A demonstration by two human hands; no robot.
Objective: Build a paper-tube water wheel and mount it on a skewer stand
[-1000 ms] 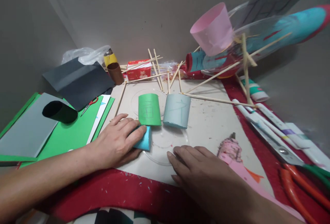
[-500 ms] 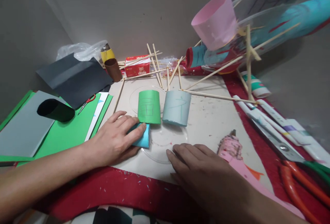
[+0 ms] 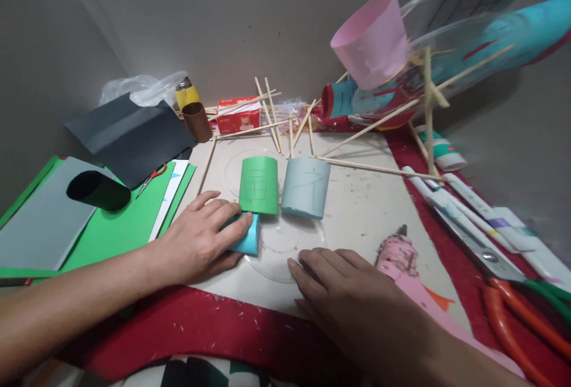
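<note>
My left hand [image 3: 200,241] lies over a small blue paper tube [image 3: 248,238] and grips it against a clear plastic disc [image 3: 285,238] on the board. Just behind it stand a green paper tube [image 3: 259,185] and a pale grey-blue paper tube [image 3: 306,187], side by side on the disc. My right hand [image 3: 352,298] rests flat at the disc's near edge, fingers stretched out, holding nothing. A pink glue gun [image 3: 399,253] lies to the right of that hand.
Green, grey and black paper sheets [image 3: 111,220] with a black tube [image 3: 98,191] and small scissors [image 3: 151,176] lie left. A stick frame [image 3: 379,122] holding a pink paper cone [image 3: 372,39] and a bottle rises at the back right. Tubes, a ruler and orange-handled scissors [image 3: 513,310] lie right.
Both hands stay where they were; only the view shifts slightly.
</note>
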